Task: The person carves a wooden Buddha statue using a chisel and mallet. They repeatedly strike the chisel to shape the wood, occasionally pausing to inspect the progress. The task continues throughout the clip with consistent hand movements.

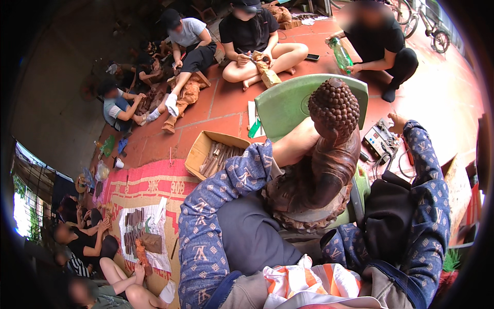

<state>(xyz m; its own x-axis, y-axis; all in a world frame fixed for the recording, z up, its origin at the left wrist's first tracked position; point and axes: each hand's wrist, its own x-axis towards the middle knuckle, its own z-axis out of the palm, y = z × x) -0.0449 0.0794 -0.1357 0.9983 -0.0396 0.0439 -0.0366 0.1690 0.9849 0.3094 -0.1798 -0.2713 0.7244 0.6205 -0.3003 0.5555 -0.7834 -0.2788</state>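
A dark brown carved wooden statue (329,170) with a knobbly head stands upright against my lap, in front of a green plastic chair (282,110). My left hand (304,140) reaches to the statue's far side at shoulder height. Its fingers are hidden behind the carving, so their grip does not show. Out to the right, my right hand (397,123) is stretched forward beside a small grey control box (380,138) with knobs and cables. Its visible fingers extend apart, and nothing shows in them. Patterned blue sleeves cover both my forearms.
A cardboard box (201,154) of carving tools stands left of the chair. More tools lie on a white cloth (160,242) on the mat. One person squats at far right holding a green bottle (340,55); others sit carving. Cables (404,167) run near my right arm.
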